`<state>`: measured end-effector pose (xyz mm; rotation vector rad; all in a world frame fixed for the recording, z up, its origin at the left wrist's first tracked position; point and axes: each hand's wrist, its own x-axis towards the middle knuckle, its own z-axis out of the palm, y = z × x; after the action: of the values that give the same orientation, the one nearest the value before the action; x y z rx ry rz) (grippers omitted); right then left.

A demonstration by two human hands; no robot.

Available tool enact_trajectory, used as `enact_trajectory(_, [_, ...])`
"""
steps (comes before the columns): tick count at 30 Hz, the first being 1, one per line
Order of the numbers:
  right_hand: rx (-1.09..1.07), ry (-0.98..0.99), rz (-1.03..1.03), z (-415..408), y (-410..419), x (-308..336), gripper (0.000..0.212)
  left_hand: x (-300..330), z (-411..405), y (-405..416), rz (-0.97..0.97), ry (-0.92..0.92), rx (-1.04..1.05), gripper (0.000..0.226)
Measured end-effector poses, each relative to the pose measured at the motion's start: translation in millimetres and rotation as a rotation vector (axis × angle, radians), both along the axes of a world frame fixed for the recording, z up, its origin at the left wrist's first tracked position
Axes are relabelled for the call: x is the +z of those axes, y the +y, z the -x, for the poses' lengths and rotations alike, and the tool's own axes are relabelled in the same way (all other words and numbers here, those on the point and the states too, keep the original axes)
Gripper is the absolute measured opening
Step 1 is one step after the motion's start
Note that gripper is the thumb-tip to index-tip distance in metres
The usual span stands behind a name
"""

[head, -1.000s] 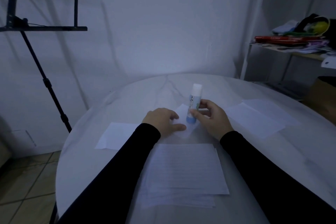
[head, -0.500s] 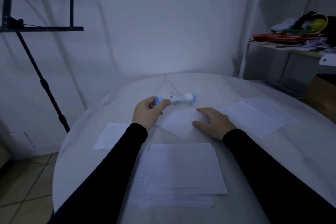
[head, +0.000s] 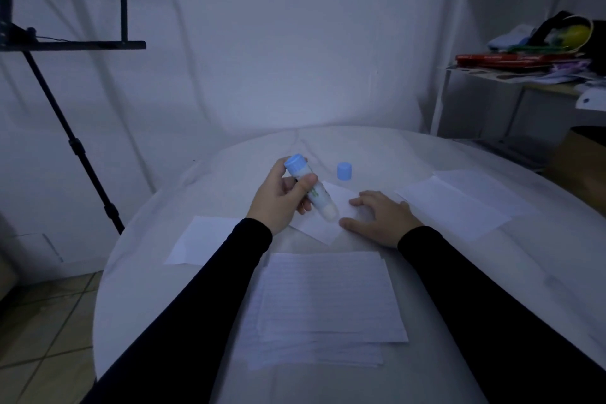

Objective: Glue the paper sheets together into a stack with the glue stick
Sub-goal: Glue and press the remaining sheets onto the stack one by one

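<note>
Left hand (head: pixel 278 198) is curled round the glue stick (head: pixel 311 188), glue end tilted down over the small sheet (head: pixel 323 223), evidently ready to spread. Cap (head: pixel 344 170) stands just beyond, set aside clear of the work. Right hand (head: pixel 382 218) lies flat, fingers extended, pinning that sheet's right edge. Lined stack (head: pixel 328 300) waits nearer the person.
</note>
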<state>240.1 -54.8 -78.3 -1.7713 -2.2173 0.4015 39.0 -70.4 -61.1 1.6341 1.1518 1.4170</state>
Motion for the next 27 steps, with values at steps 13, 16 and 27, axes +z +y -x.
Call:
enact_trajectory(13, [0.017,-0.068,-0.013,1.0,2.0,-2.6,0.066,-5.5,-13.1,-5.7,-0.101,0.241,-0.105,0.028])
enact_trajectory(16, [0.016,-0.062,-0.022,1.4,1.9,-3.8,0.071,-6.4,-12.8,-5.4,-0.110,0.233,-0.113,0.028])
enact_trajectory(27, [-0.001,0.011,0.008,1.2,4.4,-3.6,0.073,-10.1,-7.6,2.9,-0.125,0.318,-0.097,0.026])
